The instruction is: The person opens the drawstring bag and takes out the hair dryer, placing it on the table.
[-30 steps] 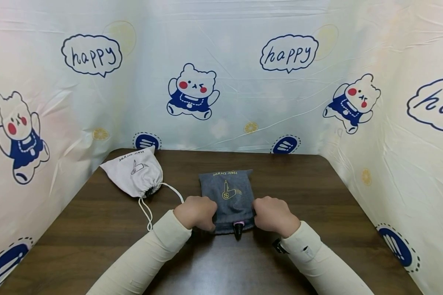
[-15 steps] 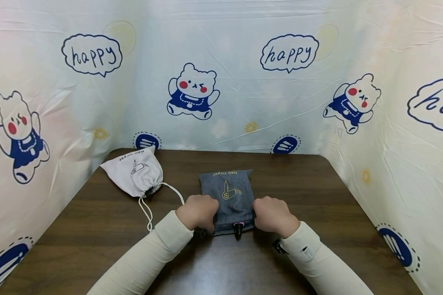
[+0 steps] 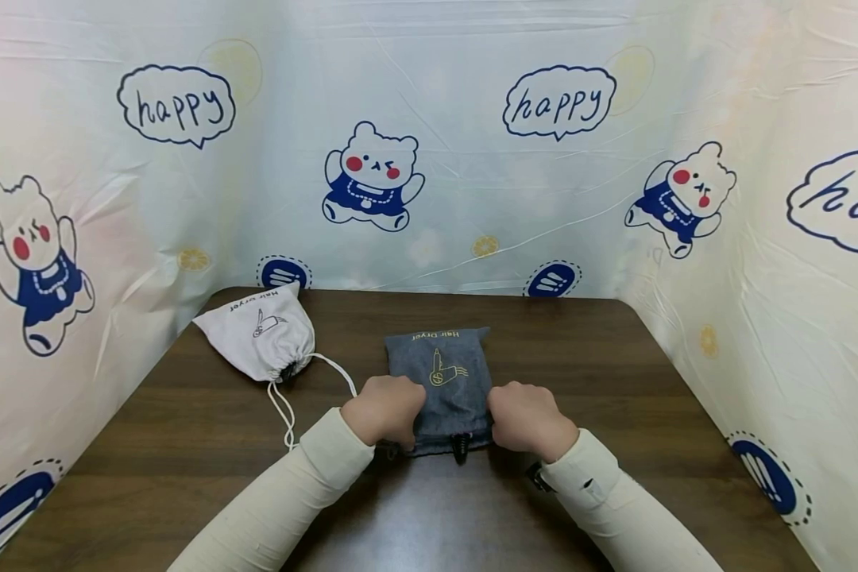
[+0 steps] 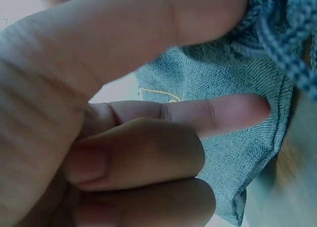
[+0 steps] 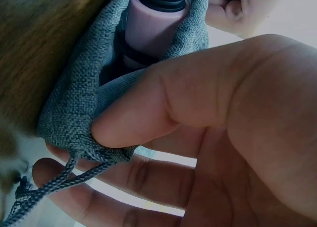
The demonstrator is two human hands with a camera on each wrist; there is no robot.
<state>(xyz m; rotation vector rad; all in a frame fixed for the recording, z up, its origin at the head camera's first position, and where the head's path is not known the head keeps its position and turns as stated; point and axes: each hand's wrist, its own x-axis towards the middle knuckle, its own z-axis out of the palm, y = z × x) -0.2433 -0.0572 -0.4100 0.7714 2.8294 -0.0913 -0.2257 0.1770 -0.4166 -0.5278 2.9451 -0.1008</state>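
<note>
At far left on the table (image 3: 636,397), a white drawstring pouch (image 3: 268,342) lies with its mouth gathered; one loop of its white cord (image 3: 342,370) runs out of sight at the left hand (image 3: 386,409). That hand grips the left side of the mouth of a grey "Hair Dryer" drawstring pouch (image 3: 439,389), which lies flat at mid-table. From the pouch's near end projects a black ribbed cable sleeve (image 3: 461,449). The right hand (image 3: 531,417) pinches the right corner of the mouth.

Risks, in my judgement: uneven pulling could skew the opening and catch the cloth on the handle or sleeve; a loose pinch could let the rim slip; the white loop could snag on the left hand.

The right wrist view shows a pink handle (image 5: 153,28) inside the mouth and a knotted grey cord (image 5: 74,177) hanging at the corner; from the head, the sleeve alone is plain. The left wrist view adds braided cord loops (image 4: 282,48) by the left thumb.
</note>
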